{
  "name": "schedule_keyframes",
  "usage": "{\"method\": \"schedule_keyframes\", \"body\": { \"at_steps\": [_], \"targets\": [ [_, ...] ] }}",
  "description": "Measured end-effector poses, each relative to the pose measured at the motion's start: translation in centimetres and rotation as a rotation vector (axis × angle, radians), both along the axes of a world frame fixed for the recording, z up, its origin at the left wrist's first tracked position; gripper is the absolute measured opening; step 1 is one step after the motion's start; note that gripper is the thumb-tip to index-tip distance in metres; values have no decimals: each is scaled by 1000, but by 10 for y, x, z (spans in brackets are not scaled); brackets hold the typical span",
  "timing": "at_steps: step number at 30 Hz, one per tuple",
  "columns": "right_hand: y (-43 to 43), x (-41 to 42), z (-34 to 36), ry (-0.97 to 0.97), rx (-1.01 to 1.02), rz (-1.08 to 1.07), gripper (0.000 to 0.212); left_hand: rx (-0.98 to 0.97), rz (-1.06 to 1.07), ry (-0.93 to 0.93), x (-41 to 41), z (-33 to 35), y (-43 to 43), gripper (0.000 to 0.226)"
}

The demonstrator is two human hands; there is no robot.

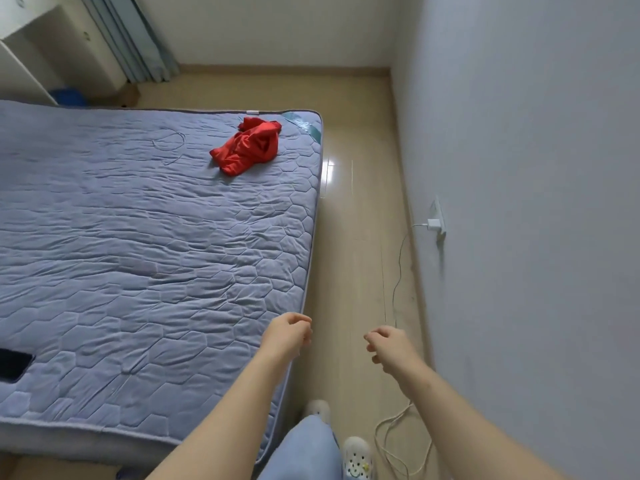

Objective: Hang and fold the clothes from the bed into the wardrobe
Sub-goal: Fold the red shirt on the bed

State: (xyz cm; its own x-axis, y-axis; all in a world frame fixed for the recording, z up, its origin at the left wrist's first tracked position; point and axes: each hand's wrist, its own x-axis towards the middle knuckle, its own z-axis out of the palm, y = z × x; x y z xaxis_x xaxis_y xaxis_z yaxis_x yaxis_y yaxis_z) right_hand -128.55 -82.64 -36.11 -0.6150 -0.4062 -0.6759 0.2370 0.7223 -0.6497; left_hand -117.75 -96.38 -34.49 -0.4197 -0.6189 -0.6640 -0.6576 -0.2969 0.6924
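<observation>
Near the far right corner of the bed: a crumpled red fabric garment (248,147) is seen lying in a loose heap, well apart from both hands.
Bed surface: the blue-grey quilted mattress cover (145,237) is rumpled; the garment rests on it just inside the far edge and the right edge.
Left hand (289,334): held out above the near right edge of the mattress, fingers curled loosely inward, nothing held.
Right hand (389,344): held out above the pale glossy floor (349,209) beside the bed, fingers likewise half-curled, nothing held.
Handling, weight: the garment is judged light, being one thin piece of cloth with shallow folds.
Handling, stiffness: it is judged soft and limp; it can be expected to sag and unfold as soon as it is lifted.
Handling, surface: a slight sheen is seen, so a smooth, somewhat slippery cloth is suspected.
Where to take hold: a pinch on a raised fold at the top of the heap is suggested for lifting; collar, shoulders or waistband cannot be told apart while it is bunched.
Other items: a dark flat object (14,365) lies at the left edge of the mattress; a white charger cable (398,271) trails from a wall socket (437,216) to the floor.
Wardrobe: not in view.
</observation>
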Motion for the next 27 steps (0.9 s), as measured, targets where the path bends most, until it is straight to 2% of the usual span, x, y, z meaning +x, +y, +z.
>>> {"method": "schedule_keyframes", "body": {
  "at_steps": [8,17,24,27],
  "targets": [
    [-113,-111,0,27,-10,78,13,53,53,11,-107,-25,-98,19],
    [-294,-216,3,42,24,204,25,32,104,-8,-205,-16,-270,16],
    [-423,-270,-18,19,39,477,13,80,372,-20,-236,-32,-365,24],
    [-470,-288,-32,14,58,601,16,123,503,-32,-246,-44,-391,22]
  ]
}}
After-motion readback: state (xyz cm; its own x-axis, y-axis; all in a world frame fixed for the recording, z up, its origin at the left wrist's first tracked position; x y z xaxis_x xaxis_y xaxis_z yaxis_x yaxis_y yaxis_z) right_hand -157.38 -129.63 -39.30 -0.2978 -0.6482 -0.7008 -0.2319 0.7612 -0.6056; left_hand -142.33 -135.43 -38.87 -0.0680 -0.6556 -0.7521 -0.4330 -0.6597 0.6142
